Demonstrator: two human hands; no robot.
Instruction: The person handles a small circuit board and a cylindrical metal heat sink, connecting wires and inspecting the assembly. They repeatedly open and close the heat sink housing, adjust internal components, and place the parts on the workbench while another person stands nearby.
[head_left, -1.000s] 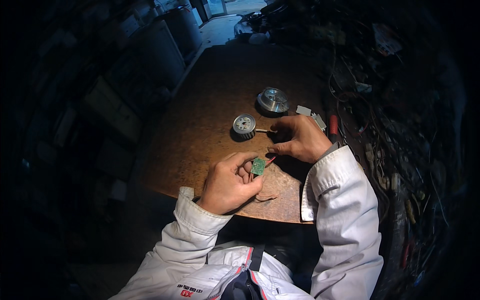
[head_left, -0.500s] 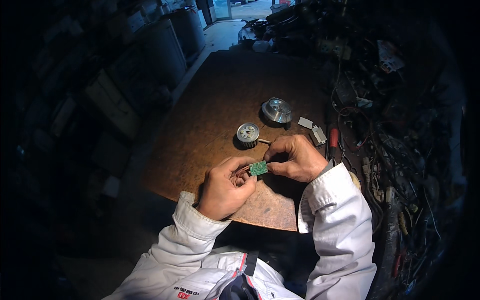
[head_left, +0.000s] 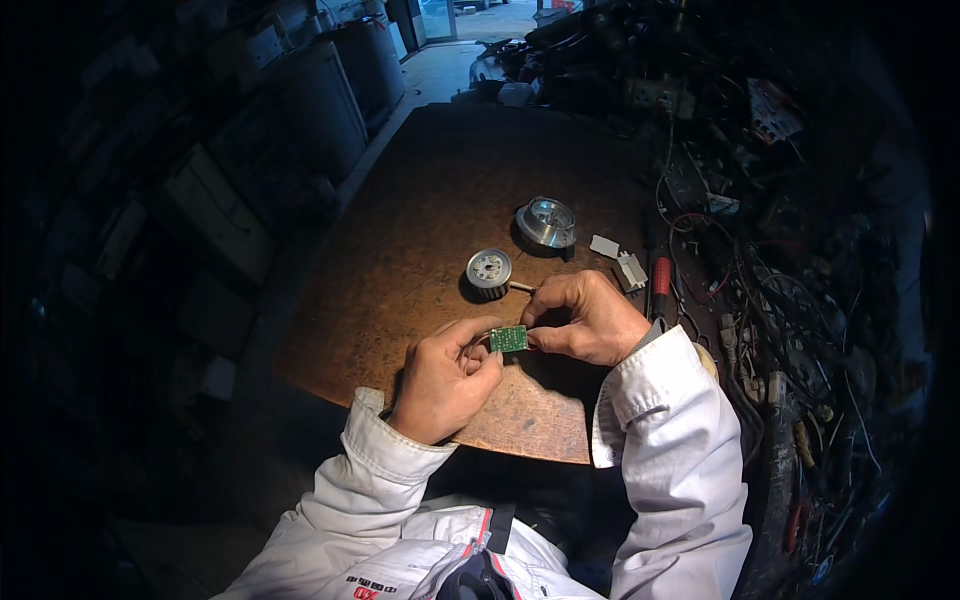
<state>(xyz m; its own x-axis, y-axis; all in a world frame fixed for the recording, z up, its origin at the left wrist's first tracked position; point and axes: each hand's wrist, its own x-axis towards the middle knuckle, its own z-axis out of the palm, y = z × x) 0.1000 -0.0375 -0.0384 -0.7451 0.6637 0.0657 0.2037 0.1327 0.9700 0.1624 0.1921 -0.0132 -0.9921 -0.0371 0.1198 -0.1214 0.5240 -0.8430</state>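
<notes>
Above the near edge of the brown table (head_left: 420, 200), at 6 o'clock from the round dial part (head_left: 489, 270), the left hand (head_left: 445, 375) and right hand (head_left: 585, 320) pinch the small green circuit board (head_left: 508, 339) by its edges, a grip that should probably stay light and level.

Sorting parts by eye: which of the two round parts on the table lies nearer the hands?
The smaller, dark-rimmed round part with the pale face, just beyond the right hand; the shinier metal one lies farther back.
</notes>
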